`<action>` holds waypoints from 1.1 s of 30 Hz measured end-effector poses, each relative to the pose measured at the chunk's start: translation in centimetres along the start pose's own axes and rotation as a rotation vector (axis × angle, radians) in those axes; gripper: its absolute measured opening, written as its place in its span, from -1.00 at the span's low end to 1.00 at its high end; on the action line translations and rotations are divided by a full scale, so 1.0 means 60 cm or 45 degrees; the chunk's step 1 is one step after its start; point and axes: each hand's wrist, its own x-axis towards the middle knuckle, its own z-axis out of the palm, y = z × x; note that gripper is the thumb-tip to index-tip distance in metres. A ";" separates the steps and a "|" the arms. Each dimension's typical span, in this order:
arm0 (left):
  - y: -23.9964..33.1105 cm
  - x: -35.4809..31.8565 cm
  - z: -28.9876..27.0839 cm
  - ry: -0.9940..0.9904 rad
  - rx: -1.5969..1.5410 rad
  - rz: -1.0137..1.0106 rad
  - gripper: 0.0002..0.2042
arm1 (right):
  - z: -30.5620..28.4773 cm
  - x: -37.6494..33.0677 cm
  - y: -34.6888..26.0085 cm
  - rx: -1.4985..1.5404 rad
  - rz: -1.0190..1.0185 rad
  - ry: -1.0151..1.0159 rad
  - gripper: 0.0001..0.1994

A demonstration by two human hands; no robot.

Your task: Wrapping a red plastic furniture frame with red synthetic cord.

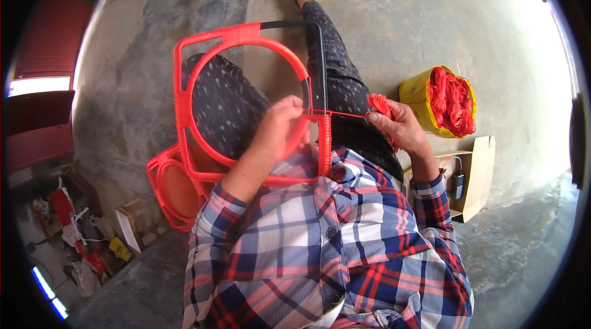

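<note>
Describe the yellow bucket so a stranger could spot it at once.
Start from the person's right hand, which grips a small bundle of red cord. Just beyond it, on the grey concrete floor, stands the yellow bucket, beside an open cardboard box. It is the only yellow container, and it is stuffed with red cord hanks.

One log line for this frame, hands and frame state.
left hand: grips square metal frame with inner ring | right hand: pulls red cord bundle taut | wrap: partial, top-right bare
</note>
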 end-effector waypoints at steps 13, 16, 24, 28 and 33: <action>0.001 0.006 -0.020 -0.046 -0.017 -0.102 -0.87 | -0.017 0.016 0.014 -0.713 -0.234 0.335 -0.73; -0.001 0.001 -0.016 -0.015 0.086 0.015 -0.76 | 0.004 0.042 -0.041 -0.690 -0.401 0.356 -0.76; -0.025 -0.001 0.016 0.280 0.414 0.598 -0.75 | 0.136 0.100 -0.106 -1.192 -1.200 0.115 -0.67; -0.015 -0.001 0.004 0.318 0.150 0.298 -0.83 | 0.085 0.106 -0.067 -0.977 -1.152 0.691 -0.70; -0.019 0.016 -0.014 0.262 0.162 0.156 -0.73 | 0.080 0.073 -0.009 -1.008 -0.817 0.123 -0.79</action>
